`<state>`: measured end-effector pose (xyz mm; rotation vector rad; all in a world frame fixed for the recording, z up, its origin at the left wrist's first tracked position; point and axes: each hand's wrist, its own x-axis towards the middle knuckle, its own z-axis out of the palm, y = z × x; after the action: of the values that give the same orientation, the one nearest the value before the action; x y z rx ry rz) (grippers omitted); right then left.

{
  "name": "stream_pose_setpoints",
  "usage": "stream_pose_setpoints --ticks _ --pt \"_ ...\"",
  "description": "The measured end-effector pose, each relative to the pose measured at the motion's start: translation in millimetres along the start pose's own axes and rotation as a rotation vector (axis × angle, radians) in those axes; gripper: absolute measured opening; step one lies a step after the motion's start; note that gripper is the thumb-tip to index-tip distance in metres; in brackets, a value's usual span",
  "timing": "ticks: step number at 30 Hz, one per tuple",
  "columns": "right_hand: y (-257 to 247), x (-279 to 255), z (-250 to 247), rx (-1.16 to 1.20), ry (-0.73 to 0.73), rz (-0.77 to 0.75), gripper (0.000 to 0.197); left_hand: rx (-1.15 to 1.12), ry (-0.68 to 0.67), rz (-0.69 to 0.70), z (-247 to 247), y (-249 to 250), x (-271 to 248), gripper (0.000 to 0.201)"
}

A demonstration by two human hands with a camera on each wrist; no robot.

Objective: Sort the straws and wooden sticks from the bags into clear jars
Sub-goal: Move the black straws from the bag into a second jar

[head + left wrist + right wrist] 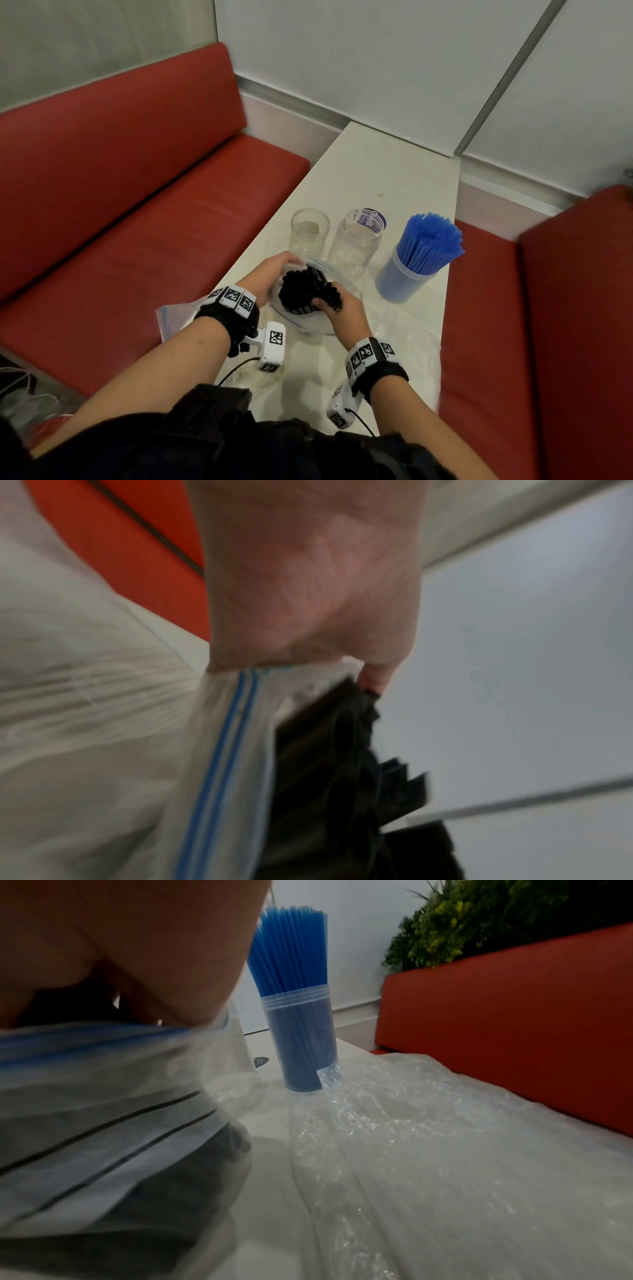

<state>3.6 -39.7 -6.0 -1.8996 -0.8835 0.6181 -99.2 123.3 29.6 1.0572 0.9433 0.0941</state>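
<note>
A clear zip bag with a blue seal stands on the white table, full of black straws. My left hand grips the bag's rim on its far left side. My right hand reaches into the bag's mouth and curls round a bunch of the black straws. Behind the bag stand two clear jars with nothing inside. To the right, a third jar is packed with blue straws.
A second zip bag lies flat under my left forearm. Crumpled clear plastic covers the table's near right part. Red benches flank the narrow table, a wall closes the far end, and a green plant stands behind the right bench.
</note>
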Motion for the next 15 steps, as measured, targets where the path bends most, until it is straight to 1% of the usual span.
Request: stream_pose_setpoints --ticks 1,2,3,5,8,10,11,13,15 --pt "-1.2 1.6 0.0 0.019 0.005 0.01 0.02 -0.031 -0.09 -0.05 -1.2 0.7 -0.9 0.038" --pt "-2.3 2.9 -0.3 0.033 0.012 0.012 0.017 -0.021 -0.132 -0.077 -2.5 1.8 -1.5 0.041" --pt "-3.8 3.7 -1.2 0.035 0.018 0.008 0.018 0.007 -0.132 -0.082 -3.2 3.7 -2.3 0.042" --pt "-6.4 5.2 -2.8 0.018 0.037 0.004 0.02 0.076 -0.064 -0.046 -3.3 8.6 -2.4 0.046" --pt "-7.4 7.6 -2.6 -0.034 0.058 -0.017 0.019 0.053 0.021 0.026 -3.7 15.6 0.2 0.05" --pt "-10.5 8.3 -0.7 -0.053 0.053 -0.041 0.021 0.01 0.009 0.027 -3.4 18.2 -1.3 0.05" --pt "-12.6 8.7 0.2 -0.05 0.052 -0.054 0.021 0.026 -0.014 0.005 -3.7 18.9 -3.4 0.051" --pt "-18.2 9.6 1.8 -0.021 0.062 -0.088 0.019 0.149 -0.051 -0.06 -5.8 17.6 -6.9 0.053" --pt "-23.3 10.4 1.9 0.029 0.107 -0.123 0.016 0.206 -0.044 -0.066 -8.3 15.1 -6.8 0.053"
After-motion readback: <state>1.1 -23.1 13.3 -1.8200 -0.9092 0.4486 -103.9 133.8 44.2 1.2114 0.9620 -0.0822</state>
